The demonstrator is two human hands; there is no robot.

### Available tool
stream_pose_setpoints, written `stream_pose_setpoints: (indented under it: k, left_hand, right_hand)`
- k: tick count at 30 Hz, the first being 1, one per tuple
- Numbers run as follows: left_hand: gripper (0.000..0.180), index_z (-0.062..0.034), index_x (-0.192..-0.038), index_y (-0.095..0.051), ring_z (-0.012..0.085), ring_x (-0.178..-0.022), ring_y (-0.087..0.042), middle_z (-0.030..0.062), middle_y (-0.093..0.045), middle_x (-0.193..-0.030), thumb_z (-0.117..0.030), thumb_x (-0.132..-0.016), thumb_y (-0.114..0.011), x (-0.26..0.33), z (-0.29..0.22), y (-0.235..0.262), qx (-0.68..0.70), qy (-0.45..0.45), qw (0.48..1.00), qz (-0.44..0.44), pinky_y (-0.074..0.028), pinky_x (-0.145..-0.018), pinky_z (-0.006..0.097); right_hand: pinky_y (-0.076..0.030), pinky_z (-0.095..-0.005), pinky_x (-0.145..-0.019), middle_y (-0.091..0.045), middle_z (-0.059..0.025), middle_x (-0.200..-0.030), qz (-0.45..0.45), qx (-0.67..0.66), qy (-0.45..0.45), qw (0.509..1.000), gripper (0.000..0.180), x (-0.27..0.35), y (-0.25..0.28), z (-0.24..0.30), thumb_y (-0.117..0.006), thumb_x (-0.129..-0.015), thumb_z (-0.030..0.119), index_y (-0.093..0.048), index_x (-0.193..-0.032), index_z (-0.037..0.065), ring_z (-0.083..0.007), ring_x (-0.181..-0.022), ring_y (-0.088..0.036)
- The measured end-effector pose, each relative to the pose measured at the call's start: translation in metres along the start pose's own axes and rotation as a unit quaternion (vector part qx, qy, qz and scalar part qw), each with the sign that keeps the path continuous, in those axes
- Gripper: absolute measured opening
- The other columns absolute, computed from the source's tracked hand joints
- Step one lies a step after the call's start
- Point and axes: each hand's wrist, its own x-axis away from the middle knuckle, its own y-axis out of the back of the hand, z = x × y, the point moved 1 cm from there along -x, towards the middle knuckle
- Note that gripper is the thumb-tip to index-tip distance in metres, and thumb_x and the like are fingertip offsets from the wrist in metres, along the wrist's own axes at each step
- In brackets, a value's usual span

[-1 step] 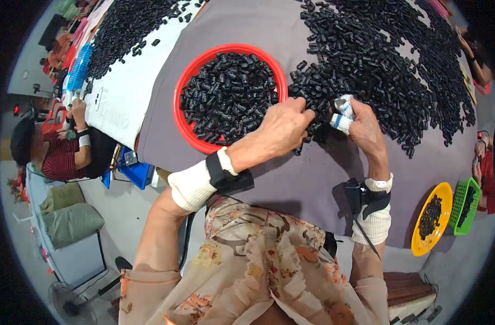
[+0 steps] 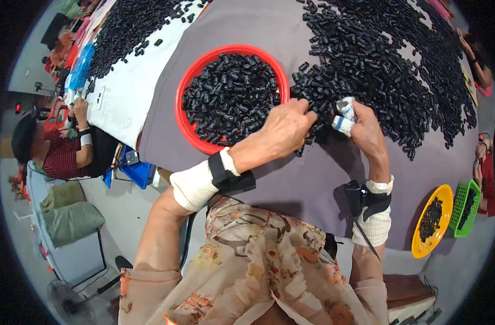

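Near the middle of the frame, the left hand (image 2: 284, 127) is seen curled, its fingertips pressed together on small black parts at the lower edge of the heap of black parts (image 2: 377, 65) that is spread over the grey table (image 2: 290, 179) toward the upper right. Just right of it, the right hand (image 2: 366, 132) is closed around a small white-and-blue wrapped thing (image 2: 344, 115), which is held between thumb and fingers and rests against the edge of the heap; the two hands are nearly touching. Whether a black part is also pinched in the right hand cannot be told. Each wrist is wrapped in a white cuff with a black strapped device.

Left of the hands, a round red bowl (image 2: 185, 122) filled with black parts is set on the table, its rim just beside the left hand. At the lower right of the frame, a yellow dish (image 2: 421, 246) with black parts and a green basket (image 2: 472, 189) are placed side by side near the table edge. In the upper left, more black parts are scattered on a white sheet (image 2: 117, 103), beside a blue basket (image 2: 82, 62). At the left edge, another person in a dark red striped shirt (image 2: 60, 157) is seated.
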Motion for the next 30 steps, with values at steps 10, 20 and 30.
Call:
stream_pose_setpoints:
  k: [10, 20, 30]
  left_hand:
    - [0.017, -0.0018, -0.077, -0.057, 0.0271, -0.069, -0.056, 0.0119, -0.055, -0.075, -0.009, -0.067, -0.068, -0.004, -0.002, 0.004, 0.117, 0.038, 0.992, -0.017, -0.046, -0.060, 0.036]
    - [0.012, -0.0016, -0.095, -0.056, 0.0122, -0.069, -0.056, 0.0065, -0.059, -0.083, -0.007, -0.084, -0.058, 0.010, 0.007, 0.048, 0.774, 0.247, 0.581, -0.054, -0.048, -0.064, 0.024]
    - [0.022, -0.0001, -0.107, -0.053, 0.0132, -0.072, -0.055, 0.0059, -0.057, -0.086, -0.008, -0.087, -0.054, 0.017, 0.011, 0.065, 0.845, 0.175, 0.497, -0.087, -0.047, -0.068, 0.028]
  right_hand:
    - [-0.038, -0.0239, -0.055, -0.056, 0.0005, -0.067, -0.007, -0.020, -0.028, 0.999, 0.015, 0.007, 0.004, 0.009, -0.063, -0.074, 0.010, -0.060, -0.086, 0.002, -0.0074, -0.060, -0.046]
    - [-0.029, -0.0180, -0.039, -0.054, 0.0050, -0.061, -0.019, -0.170, 0.054, 0.984, 0.015, -0.012, -0.010, 0.065, -0.066, -0.076, 0.012, -0.061, -0.089, 0.005, -0.0009, -0.045, -0.041]
    - [-0.028, -0.0190, -0.038, -0.050, 0.0049, -0.058, 0.004, -0.185, 0.085, 0.979, 0.014, -0.032, -0.029, 0.096, -0.066, -0.077, 0.014, -0.058, -0.084, 0.004, -0.0016, -0.044, -0.040]
